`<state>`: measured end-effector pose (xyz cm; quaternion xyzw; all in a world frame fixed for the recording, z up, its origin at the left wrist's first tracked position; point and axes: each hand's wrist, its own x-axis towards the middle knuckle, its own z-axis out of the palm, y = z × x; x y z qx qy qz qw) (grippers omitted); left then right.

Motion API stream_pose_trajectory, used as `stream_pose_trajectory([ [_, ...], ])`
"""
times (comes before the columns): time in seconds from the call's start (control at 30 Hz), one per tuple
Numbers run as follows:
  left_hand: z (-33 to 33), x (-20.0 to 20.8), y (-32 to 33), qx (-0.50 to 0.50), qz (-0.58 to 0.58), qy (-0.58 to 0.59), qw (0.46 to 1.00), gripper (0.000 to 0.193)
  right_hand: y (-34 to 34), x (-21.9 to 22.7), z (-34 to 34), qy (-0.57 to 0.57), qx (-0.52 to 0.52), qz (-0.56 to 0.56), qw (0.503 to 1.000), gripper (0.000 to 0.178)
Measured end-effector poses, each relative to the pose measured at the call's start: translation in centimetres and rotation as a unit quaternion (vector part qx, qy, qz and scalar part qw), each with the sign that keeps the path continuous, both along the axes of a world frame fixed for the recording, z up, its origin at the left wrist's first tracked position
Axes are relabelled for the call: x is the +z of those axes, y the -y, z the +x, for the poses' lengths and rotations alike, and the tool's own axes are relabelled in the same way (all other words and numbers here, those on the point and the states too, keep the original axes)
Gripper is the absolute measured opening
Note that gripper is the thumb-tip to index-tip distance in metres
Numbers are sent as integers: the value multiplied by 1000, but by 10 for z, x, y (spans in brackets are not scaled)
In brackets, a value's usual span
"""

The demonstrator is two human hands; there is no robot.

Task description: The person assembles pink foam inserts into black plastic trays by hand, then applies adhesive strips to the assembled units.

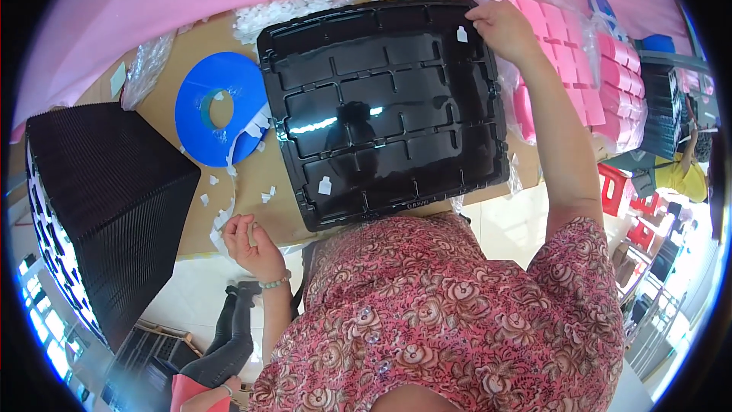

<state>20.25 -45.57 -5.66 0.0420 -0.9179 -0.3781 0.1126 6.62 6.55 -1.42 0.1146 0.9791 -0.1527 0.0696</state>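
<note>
A black moulded plastic tray [396, 118] lies in front of me, shiny and divided by raised ribs. One small white sticker [325, 185] is at its near left, and another white sticker [462, 34] at its far right. My right hand [505, 30] is closed at the tray's far right corner, fingertips on the rim just beside that sticker. To the left lies a blue roll [200, 126], from which a curling strip of white labels [231, 175] trails toward me. My left hand [258, 250], wearing a beaded bracelet, has its fingers bent around the strip's near end.
A tall stack of black trays [114, 183] stands at the left. Pink foam blocks [564, 61] in clear plastic are at the right, white pieces [278, 15] behind the tray. Label scraps [268, 194] dot the brown table [164, 38]. Other people are nearby, lower left and far right.
</note>
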Motion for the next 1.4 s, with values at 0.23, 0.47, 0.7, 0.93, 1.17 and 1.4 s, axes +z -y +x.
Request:
stream_pose_trajectory([
  [0.23,-7,-1,-6,-15,-4,-16,1000,22,21,-29,23,-98,46,59,992,27],
  [0.47,-15,23,-26,-119,-111,-29,986,16,25,-36,9,-113,55,30,992,14],
  [0.7,-39,35,-71,-240,-164,-48,956,18,37,-31,11,-133,98,153,974,11],
  [0.93,-45,28,-81,-296,-248,-25,922,30,85,2,48,-181,116,-14,977,5],
  [1.17,-52,29,-78,-345,-224,27,911,22,123,26,65,-187,117,-110,969,4],
  [1.4,-41,30,-65,-320,-161,-34,933,17,162,39,49,-135,209,-184,951,6],
])
